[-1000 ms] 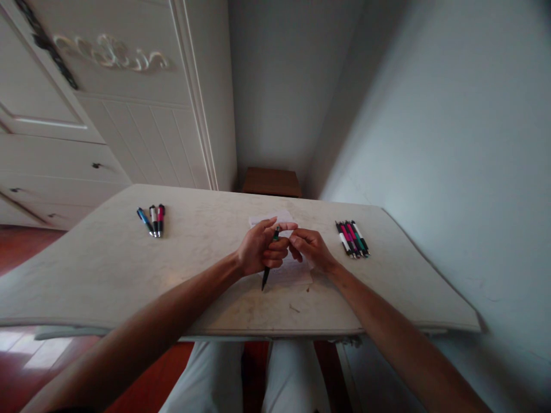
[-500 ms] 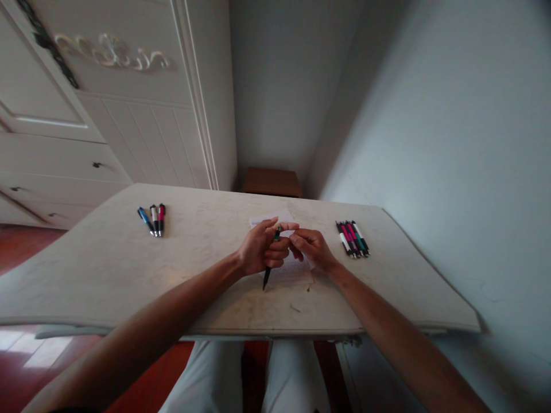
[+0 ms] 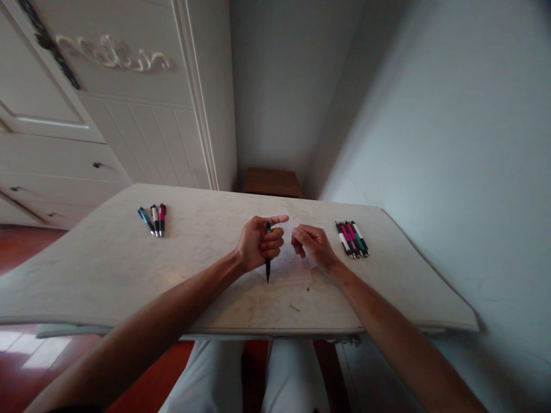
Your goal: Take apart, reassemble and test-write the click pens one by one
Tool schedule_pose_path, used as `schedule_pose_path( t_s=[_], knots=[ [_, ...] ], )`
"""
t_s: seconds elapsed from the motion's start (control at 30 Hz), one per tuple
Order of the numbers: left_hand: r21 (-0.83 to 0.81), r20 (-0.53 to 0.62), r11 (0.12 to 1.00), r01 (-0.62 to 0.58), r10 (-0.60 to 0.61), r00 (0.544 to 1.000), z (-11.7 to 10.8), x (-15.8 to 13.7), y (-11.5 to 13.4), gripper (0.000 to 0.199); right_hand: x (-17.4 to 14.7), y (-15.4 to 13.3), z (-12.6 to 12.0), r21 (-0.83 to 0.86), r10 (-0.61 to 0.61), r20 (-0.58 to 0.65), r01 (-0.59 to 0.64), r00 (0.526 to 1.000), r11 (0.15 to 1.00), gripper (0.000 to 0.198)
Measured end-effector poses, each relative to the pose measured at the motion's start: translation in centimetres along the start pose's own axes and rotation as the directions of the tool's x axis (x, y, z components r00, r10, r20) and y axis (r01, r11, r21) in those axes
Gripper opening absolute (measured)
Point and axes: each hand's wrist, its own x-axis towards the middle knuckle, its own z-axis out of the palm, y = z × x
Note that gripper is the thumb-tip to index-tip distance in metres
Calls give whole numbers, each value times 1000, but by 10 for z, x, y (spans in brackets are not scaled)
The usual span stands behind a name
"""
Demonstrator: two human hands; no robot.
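Observation:
My left hand (image 3: 263, 240) is wrapped round a black pen (image 3: 268, 271) with a green part at its upper end. The pen stands nearly upright in the fist, its pointed end down, while the index finger stretches out to the right. Just right of it, my right hand (image 3: 313, 244) is closed in a pinch, apart from the left; what its fingertips hold, if anything, is too small to make out. Under both hands lies a sheet of paper (image 3: 295, 276) with faint writing, partly covered by them.
Three pens (image 3: 155, 221), blue, white and pink, lie at the left of the pale table (image 3: 202, 229). Several pens (image 3: 353, 238) lie side by side on the right. Small dark bits mark the front. A white cabinet (image 3: 142, 137) and a wall (image 3: 451, 160) flank the table.
My hands have separated, opening a gap between the left index finger and the right fingertips. The pen in my left hand has turned from slanted to nearly upright.

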Motion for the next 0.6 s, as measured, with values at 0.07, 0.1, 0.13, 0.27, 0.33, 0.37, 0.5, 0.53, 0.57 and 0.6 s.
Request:
schedule_pose_path(
  t_s=[0.07,0.1,0.13,0.27,0.33,0.37,0.5,0.53,0.57,0.6],
  knots=[
    [-17,4,999,-30,30,1000,0,1,0,27,0,0,0,-6,4,4,-4,1000,1000,44],
    [-24,9,999,-44,44,999,0,1,-1,28,0,0,0,-9,6,8,-6,1000,1000,45],
    [-30,13,998,-57,58,998,-1,1,-1,28,0,1,0,-11,10,9,-9,1000,1000,45],
    [-50,14,994,-98,99,995,-2,2,-2,28,0,2,0,-4,23,8,-23,1000,1000,45],
    [-55,4,992,-113,114,994,-2,3,-2,26,0,3,0,-3,23,9,-23,1000,1000,45],
    [-57,0,991,-118,119,993,-2,4,-2,25,0,3,0,-3,20,10,-20,1000,1000,45],
    [-67,13,991,-116,117,993,-4,6,-1,26,1,4,0,1,9,11,-9,1000,1000,44],
    [-66,21,992,-112,113,993,-4,6,-1,27,1,4,0,2,6,9,-6,1000,1000,44],
    [-61,26,992,-107,109,994,-5,6,-1,28,1,3,0,1,3,7,-3,1000,1000,44],
    [-54,29,993,-103,105,994,-5,6,-1,29,1,3,0,1,0,2,0,1000,1000,44]
  ],
)
